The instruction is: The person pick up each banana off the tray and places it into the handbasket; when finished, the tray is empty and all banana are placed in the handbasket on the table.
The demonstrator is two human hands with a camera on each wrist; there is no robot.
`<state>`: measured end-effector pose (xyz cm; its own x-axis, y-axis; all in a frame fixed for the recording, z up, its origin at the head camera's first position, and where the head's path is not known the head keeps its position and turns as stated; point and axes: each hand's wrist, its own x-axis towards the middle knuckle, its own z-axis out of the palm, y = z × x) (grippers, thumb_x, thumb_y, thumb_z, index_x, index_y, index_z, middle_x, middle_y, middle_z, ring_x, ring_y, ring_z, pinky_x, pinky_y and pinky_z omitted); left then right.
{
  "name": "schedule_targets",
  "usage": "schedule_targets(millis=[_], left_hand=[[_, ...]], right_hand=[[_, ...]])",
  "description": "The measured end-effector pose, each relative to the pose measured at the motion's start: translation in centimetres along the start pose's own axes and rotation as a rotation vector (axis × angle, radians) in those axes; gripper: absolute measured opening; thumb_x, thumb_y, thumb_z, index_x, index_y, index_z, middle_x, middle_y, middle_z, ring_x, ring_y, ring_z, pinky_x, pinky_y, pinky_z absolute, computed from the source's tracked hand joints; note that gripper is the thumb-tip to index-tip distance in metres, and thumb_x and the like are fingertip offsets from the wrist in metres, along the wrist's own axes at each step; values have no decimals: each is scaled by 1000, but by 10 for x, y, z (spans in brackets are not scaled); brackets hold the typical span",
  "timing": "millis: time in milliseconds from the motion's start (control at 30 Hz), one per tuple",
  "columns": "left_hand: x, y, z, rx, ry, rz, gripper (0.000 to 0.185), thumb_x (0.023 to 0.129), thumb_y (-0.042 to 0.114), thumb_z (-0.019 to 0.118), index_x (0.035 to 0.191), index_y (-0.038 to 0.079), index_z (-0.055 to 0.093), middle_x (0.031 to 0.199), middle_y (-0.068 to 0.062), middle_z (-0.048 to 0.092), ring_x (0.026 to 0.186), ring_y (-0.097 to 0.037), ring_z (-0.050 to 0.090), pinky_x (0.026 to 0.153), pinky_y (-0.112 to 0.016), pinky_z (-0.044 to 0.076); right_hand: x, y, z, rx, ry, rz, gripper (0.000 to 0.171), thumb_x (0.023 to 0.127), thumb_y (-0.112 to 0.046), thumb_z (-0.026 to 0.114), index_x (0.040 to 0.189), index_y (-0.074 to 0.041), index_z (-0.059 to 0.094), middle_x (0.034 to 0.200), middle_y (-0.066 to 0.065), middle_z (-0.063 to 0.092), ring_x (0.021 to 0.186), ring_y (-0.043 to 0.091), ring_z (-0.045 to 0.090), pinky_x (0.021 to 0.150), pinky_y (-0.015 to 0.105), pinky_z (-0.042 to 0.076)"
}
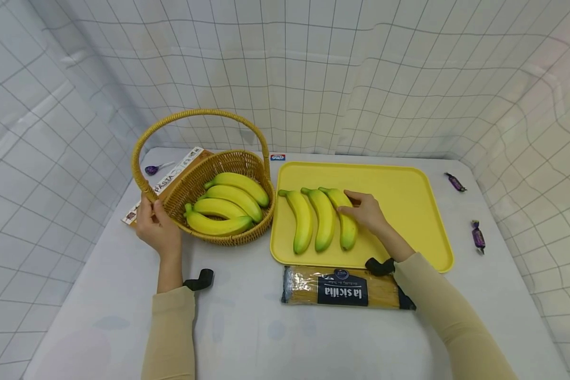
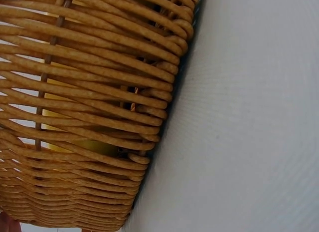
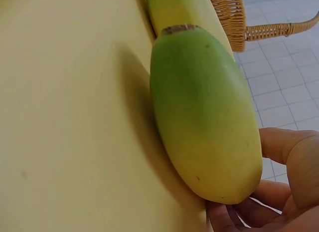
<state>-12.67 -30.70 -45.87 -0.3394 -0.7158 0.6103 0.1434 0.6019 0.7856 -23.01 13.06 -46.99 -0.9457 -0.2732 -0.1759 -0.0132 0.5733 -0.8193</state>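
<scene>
A wicker basket point(image 1: 228, 240) with a tall hoop handle holds several yellow bananas point(image 1: 228, 198). My left hand point(image 1: 149, 206) grips the basket's left side where the handle meets the rim; the left wrist view shows only the woven wall point(image 2: 89, 92) close up. To its right, three bananas lie side by side on a yellow tray point(image 1: 399, 195). My right hand point(image 1: 350, 205) holds the rightmost banana point(image 1: 348, 232), thumb on its far side. In the right wrist view, fingers point(image 3: 289, 157) curl round that banana's point(image 3: 204, 117) green-yellow end on the tray point(image 3: 65, 117).
A spaghetti packet point(image 1: 344, 287) lies in front of the tray. A pasta box point(image 1: 171, 177) sits partly under the basket. Purple wrapped sweets lie at back left point(image 1: 152, 169) and on the right point(image 1: 455, 182), point(image 1: 477, 236). Tiled fabric walls surround the white table point(image 2: 249, 117).
</scene>
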Motion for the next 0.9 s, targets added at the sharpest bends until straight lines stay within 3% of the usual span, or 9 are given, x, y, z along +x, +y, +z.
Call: schedule_targets(millis=[133,567,900], left_hand=[[0,2,0,3,-4,1,32,99,15,56,127,6,65,97,-27,64,79,9,41,72,-13,34],[0,2,0,2,-1,11,31,99,16,56,127,7,66,97,-28,63,79,10,40,72,-13,33],[-1,1,0,13,-6,11,32,99,16,55,128,7,65,101,-28,65,81,10,40,72,-13,33]], right_hand=[[1,0,-1,8,20,-11,66,90,-26,69,148,-6,42,149,18,46,131,36,49,102,47,46],[-7,-7,-4,-34,-5,5,75,90,-25,70,152,-5,32,152,20,39,133,40,45,106,48,42],[-12,-8,-2,-104,-23,-3,81,88,-28,72,152,-4,29,152,21,39,131,39,47,101,48,46]])
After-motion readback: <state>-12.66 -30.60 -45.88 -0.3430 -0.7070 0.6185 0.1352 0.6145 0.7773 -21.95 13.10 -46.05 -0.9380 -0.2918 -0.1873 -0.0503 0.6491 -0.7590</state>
